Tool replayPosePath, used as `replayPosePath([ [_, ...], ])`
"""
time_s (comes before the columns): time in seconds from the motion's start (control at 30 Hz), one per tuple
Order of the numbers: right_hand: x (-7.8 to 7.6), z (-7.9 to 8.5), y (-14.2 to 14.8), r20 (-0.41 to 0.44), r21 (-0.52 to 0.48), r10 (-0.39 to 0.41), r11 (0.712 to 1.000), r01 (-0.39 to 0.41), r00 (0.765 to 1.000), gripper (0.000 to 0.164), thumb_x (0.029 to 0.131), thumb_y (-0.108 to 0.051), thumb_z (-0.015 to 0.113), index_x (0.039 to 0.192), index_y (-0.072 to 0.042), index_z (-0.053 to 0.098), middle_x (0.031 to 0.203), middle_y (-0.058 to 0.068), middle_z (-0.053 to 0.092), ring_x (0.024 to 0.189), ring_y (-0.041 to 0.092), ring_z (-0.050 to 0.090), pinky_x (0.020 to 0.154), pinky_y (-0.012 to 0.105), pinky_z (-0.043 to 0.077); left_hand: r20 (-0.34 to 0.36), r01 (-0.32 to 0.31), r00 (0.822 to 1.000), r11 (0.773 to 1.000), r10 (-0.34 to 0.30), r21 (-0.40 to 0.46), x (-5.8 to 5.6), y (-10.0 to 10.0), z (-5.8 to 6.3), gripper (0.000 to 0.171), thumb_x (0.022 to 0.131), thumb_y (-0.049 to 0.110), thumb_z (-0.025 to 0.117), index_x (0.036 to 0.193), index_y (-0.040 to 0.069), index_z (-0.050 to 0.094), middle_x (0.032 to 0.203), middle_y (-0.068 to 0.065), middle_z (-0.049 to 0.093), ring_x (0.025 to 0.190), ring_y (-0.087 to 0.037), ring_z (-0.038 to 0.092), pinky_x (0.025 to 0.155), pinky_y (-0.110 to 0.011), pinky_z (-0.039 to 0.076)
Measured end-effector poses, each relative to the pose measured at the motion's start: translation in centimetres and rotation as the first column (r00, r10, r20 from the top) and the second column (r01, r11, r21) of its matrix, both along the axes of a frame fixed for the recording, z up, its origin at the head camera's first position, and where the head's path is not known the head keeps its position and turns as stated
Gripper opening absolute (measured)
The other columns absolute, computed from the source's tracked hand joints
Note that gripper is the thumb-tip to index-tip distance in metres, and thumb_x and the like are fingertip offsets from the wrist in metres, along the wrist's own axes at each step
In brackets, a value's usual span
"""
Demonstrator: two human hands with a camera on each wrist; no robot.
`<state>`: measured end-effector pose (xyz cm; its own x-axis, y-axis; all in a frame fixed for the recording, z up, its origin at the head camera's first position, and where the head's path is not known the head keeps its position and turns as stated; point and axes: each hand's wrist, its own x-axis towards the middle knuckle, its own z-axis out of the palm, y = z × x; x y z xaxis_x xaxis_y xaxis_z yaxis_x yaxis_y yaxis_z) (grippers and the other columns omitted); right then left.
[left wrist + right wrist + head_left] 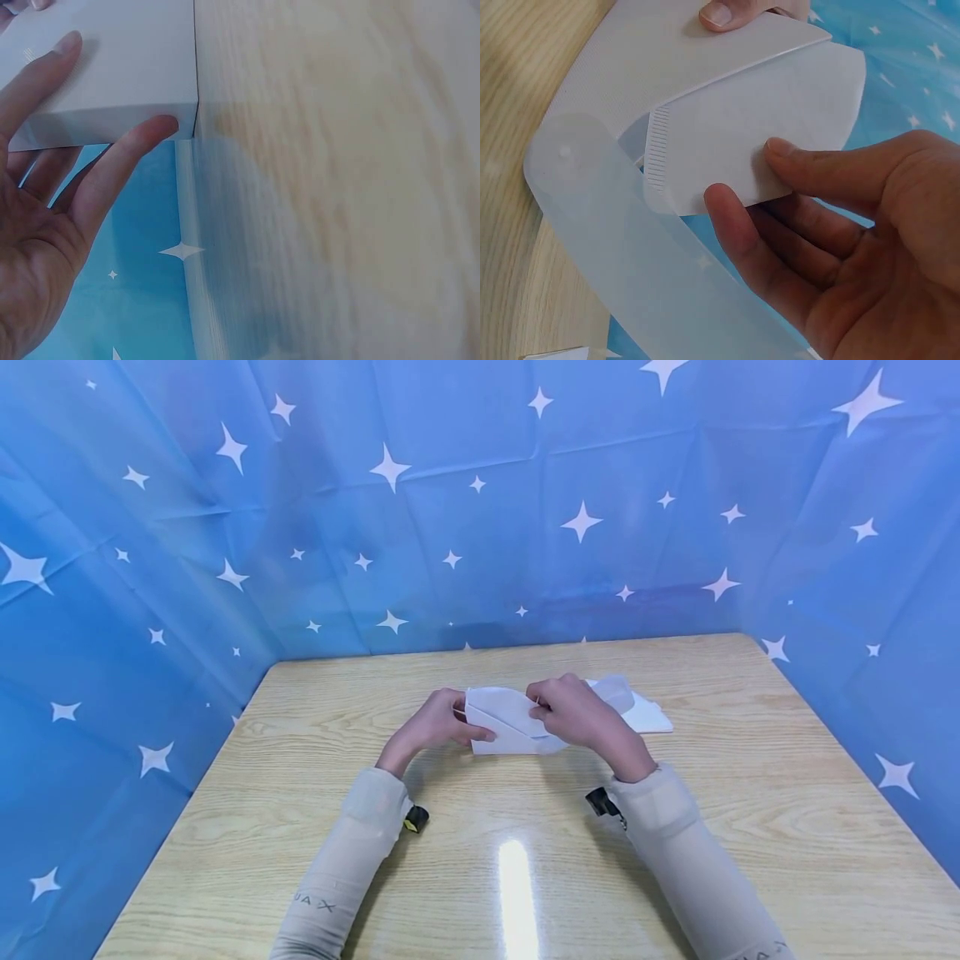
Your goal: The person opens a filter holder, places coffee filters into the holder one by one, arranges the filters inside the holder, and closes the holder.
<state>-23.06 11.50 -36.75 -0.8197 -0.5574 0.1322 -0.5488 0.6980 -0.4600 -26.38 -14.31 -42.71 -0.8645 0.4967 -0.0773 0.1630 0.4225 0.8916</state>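
A flat white case with a slanted opening stands in my left hand. The left thumb presses on its front while the other fingers lie behind and along its edge. A white paper coffee filter with a crimped seam shows at that opening, partly behind the case's slanted edge. Pinching the filter between thumb and fingers is my right hand. The case's translucent lid is swung out from its pivot at one corner and passes behind the right hand.
On the wood-grain table, a flat white stack lies just beyond my right hand. A blue star-patterned cloth hangs along the back and both sides. Black wrist devices sit at my cuffs.
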Motion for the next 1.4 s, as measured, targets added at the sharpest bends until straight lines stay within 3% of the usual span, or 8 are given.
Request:
replayPosePath([
  [0.17, -0.1, -0.2, -0.1, 0.008, 0.006, 0.008, 1.0, -0.008, 1.0, 0.02, 0.1, 0.003, 0.059, 0.081, -0.005, 0.064, 0.061, -0.003, 0.035, 0.056, 0.012, 0.027, 0.057, 0.027, 0.028, -0.004, 0.002, 1.0, 1.0, -0.002, 0.001, 0.0, 0.0, 0.0, 0.037, 0.083, 0.019, 0.089, 0.116, 0.015, 0.075, 0.107, -0.008, 0.078, 0.091, -0.021, 0.076, 0.072, -0.046, 0.066],
  [0.4, -0.1, -0.5, -0.2, 0.021, 0.027, 0.006, 1.0, -0.007, 1.0, 0.019, 0.099, 0.004, 0.059, 0.085, -0.007, 0.068, 0.064, 0.002, 0.054, 0.057, 0.014, 0.038, 0.058, 0.027, 0.033, -0.005, 0.006, 1.0, 1.0, -0.006, -0.004, 0.0, 0.1, -0.1, 0.038, 0.083, 0.02, 0.089, 0.118, 0.016, 0.075, 0.109, -0.007, 0.078, 0.093, -0.022, 0.076, 0.072, -0.044, 0.066],
  [0.67, -0.2, -0.8, -0.3, 0.044, 0.033, 0.014, 0.999, -0.016, 0.999, 0.025, 0.101, 0.003, 0.055, 0.079, -0.005, 0.064, 0.061, -0.001, 0.038, 0.057, 0.013, 0.029, 0.057, 0.026, 0.029, -0.006, 0.002, 1.0, 1.0, -0.002, -0.01, 0.0, 0.2, 0.0, 0.036, 0.083, 0.019, 0.089, 0.116, 0.015, 0.075, 0.108, -0.008, 0.078, 0.092, -0.022, 0.075, 0.072, -0.045, 0.066],
  [0.93, -0.1, -1.0, -0.6, 0.029, 0.073, 0.029, 0.997, -0.031, 0.999, 0.022, 0.097, 0.008, 0.052, 0.096, -0.006, 0.069, 0.067, 0.004, 0.055, 0.059, 0.014, 0.038, 0.061, 0.028, 0.035, -0.011, -0.002, 1.0, 1.0, 0.002, -0.005, 0.0, 0.2, 0.1, 0.036, 0.084, 0.018, 0.088, 0.117, 0.014, 0.075, 0.108, -0.008, 0.078, 0.092, -0.021, 0.075, 0.073, -0.046, 0.066],
  [1.27, -0.1, -1.1, -0.9, 0.091, 0.068, 0.022, 0.997, -0.028, 0.996, 0.028, 0.094, 0.011, 0.048, 0.098, -0.005, 0.07, 0.063, -0.002, 0.037, 0.06, 0.014, 0.027, 0.06, 0.028, 0.033, -0.023, 0.004, 1.0, 1.0, -0.004, -0.006, 0.1, 0.1, 0.0, 0.035, 0.084, 0.017, 0.088, 0.117, 0.015, 0.075, 0.111, -0.008, 0.077, 0.095, -0.022, 0.075, 0.072, -0.046, 0.066],
  [1.33, -0.1, -1.2, -0.9, 0.125, 0.061, 0.023, 0.998, -0.031, 0.992, 0.028, 0.096, 0.01, 0.048, 0.103, -0.004, 0.071, 0.063, 0.0, 0.038, 0.059, 0.013, 0.032, 0.06, 0.028, 0.035, -0.021, 0.002, 1.0, 1.0, -0.002, -0.005, 0.1, 0.1, 0.0, 0.035, 0.084, 0.017, 0.088, 0.117, 0.015, 0.075, 0.111, -0.008, 0.077, 0.095, -0.022, 0.075, 0.072, -0.045, 0.066],
  [1.4, -0.1, -1.3, -0.9, 0.152, 0.059, 0.02, 0.998, -0.029, 0.988, 0.029, 0.098, 0.01, 0.049, 0.108, -0.004, 0.072, 0.066, 0.002, 0.049, 0.06, 0.011, 0.044, 0.061, 0.027, 0.039, -0.018, 0.001, 1.0, 1.0, -0.001, -0.005, 0.2, 0.0, 0.0, 0.036, 0.084, 0.017, 0.088, 0.117, 0.015, 0.075, 0.112, -0.008, 0.077, 0.095, -0.022, 0.075, 0.072, -0.045, 0.066],
])
